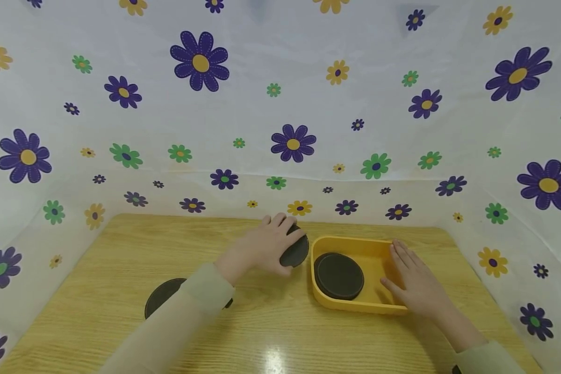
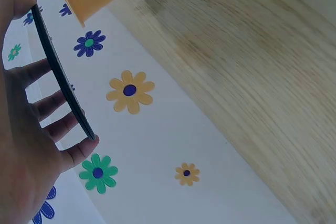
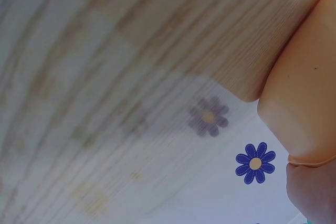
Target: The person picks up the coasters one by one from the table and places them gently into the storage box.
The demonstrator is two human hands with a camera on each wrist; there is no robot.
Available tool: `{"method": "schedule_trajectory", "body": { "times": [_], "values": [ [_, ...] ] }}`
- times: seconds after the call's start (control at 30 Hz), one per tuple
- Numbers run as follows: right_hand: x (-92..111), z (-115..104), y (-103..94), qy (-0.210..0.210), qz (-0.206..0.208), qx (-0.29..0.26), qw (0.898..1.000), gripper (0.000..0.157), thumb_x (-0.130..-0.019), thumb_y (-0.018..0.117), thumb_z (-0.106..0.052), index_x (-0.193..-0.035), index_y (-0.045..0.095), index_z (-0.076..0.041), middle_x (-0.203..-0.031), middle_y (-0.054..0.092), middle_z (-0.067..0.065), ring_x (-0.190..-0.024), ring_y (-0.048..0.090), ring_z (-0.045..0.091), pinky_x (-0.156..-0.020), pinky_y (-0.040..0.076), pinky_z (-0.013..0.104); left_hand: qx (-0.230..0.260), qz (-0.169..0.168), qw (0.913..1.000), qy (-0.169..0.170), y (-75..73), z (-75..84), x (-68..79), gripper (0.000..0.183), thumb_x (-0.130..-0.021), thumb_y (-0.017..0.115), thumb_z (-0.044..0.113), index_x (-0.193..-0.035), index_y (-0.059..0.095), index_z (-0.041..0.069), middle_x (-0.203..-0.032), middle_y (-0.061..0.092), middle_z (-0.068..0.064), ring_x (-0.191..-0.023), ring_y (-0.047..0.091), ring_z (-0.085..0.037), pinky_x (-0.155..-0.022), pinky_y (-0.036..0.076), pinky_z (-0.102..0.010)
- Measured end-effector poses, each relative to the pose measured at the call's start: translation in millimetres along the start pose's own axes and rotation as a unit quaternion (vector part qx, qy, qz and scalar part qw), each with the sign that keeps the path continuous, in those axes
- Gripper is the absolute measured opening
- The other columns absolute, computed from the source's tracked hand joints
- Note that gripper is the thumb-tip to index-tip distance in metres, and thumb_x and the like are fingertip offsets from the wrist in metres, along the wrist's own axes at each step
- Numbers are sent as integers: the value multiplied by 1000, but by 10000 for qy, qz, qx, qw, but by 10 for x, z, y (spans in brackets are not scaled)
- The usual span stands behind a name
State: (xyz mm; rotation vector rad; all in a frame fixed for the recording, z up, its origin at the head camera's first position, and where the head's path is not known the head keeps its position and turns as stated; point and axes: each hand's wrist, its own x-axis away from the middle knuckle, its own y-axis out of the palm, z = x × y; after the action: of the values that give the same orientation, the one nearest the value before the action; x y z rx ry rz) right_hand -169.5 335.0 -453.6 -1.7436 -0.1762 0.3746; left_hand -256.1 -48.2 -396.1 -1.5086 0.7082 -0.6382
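My left hand grips a thin black round coaster above the table, just left of the yellow bin. The left wrist view shows this coaster edge-on, with the thumb on one edge and the fingertips on the other. Inside the bin, at its left end, lie black round coasters, apparently stacked; I cannot tell how many. My right hand rests with straight fingers along the bin's right end, the thumb over the inside. A further black round piece lies on the table, partly hidden by the left sleeve.
The wood-grain table ends at the back against a white flowered sheet, which also rises on both sides. A small dark object shows beside the left sleeve; its kind is unclear.
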Motion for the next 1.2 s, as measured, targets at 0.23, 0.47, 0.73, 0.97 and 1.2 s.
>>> {"method": "schedule_trajectory", "body": {
  "times": [0.23,0.47,0.73,0.97,1.2],
  "values": [
    [-1,-1,-6,-12,21,26,10000,87,-106,58,-47,-161,28,13,-171,25,32,-159,25,48,-119,-19,10,-282,-33,9993,244,-31,174,-191,87,-86,71,60,-160,44,25,-159,43,-10,-143,43,-32,-114,45,-51],
    [0,4,0,-1,3,17,10000,87,-106,57,-46,-162,27,13,-171,24,31,-160,23,47,-119,-19,11,-397,-112,9981,449,-33,333,-359,84,-88,68,63,-160,44,26,-162,41,-9,-146,41,-31,-119,42,-53],
    [-2,2,-1,-37,34,-4,10000,86,-106,57,-46,-161,28,14,-171,24,32,-160,24,48,-119,-18,10,-615,-60,9961,624,35,505,-517,83,-89,66,65,-160,43,28,-159,43,-7,-145,41,-28,-114,44,-47],
    [-12,-11,2,-5,-34,-48,10000,86,-107,57,-46,-162,27,13,-172,23,31,-161,22,47,-120,-19,11,-863,-78,9933,761,111,644,-646,83,-90,62,70,-159,43,29,-159,44,-6,-142,44,-25,-112,46,-45],
    [-13,-2,-1,58,-61,-63,9999,86,-106,57,-46,-161,28,13,-171,24,31,-160,23,48,-121,-18,13,-925,-54,9925,798,159,781,-749,84,-90,61,72,-161,42,31,-158,46,-4,-141,46,-23,-112,47,-43]
  ]
}}
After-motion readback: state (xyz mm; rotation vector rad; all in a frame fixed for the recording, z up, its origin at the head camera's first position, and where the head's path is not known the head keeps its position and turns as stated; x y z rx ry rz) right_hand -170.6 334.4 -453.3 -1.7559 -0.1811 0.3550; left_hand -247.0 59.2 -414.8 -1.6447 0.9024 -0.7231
